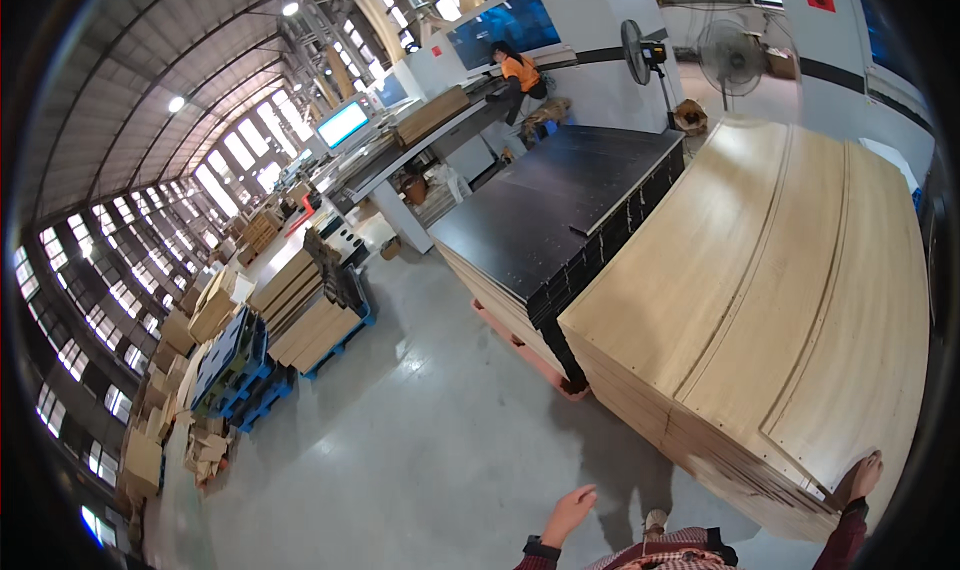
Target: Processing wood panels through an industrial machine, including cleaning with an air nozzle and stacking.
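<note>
My left hand [570, 515] hangs over the grey floor beside the wood stack. It holds nothing, and its fingers are loosely bent. At the near right corner of the tall stack of pale wooden panels [690, 300], my right hand [862, 477] lies over the top narrow board [850, 360], near its end. Its fingers point away from me and look stretched along the wood; I cannot make out anything in them. Several long boards lie side by side on top of the stack, with dark gaps between them and small holes along their edges.
Left of the wood stands a stack of black panels [560, 200] on a red pallet [530, 355]. Farther left are blue pallets [240, 370] and stacked boards [310, 315]. A person in orange [520, 75] bends by a machine [550, 30]. Two fans [732, 55] stand behind.
</note>
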Tool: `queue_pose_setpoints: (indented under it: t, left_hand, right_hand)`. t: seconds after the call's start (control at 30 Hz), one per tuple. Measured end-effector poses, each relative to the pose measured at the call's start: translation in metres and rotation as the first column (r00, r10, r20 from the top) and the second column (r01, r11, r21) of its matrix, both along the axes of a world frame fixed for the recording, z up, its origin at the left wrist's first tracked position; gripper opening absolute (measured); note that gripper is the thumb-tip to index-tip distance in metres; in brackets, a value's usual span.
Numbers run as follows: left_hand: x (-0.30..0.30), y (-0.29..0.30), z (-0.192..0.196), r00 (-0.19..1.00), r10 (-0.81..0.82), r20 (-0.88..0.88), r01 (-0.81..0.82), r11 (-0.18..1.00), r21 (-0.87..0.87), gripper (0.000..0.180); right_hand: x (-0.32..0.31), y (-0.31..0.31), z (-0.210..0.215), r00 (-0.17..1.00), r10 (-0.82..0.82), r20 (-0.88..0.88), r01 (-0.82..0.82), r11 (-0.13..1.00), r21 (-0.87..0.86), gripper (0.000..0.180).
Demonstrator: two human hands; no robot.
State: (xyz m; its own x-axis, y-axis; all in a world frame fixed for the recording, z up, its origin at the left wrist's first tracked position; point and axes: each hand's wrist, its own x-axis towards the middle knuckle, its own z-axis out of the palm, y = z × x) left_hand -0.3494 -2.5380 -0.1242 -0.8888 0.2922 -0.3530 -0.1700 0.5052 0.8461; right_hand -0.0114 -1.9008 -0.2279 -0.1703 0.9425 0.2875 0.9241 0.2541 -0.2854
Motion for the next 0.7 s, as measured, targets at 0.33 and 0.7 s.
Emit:
queue_pose_setpoints:
  t: [0.33,0.7]
  left_hand:
    - [-0.12,0.034,-0.02,0.938,-0.254,0.237,0.215,0.96,0.177,0.032]
    - [-0.277,0.066,0.019,0.831,-0.535,0.152,0.485,0.83,0.275,0.027]
  right_hand:
    - [-0.197,-0.186,0.091,0.933,0.092,-0.347,-0.113,0.993,-0.039,0.026]
    - [-0.199,-0.241,0.074,0.875,-0.126,-0.468,0.111,0.992,-0.058,0.02]
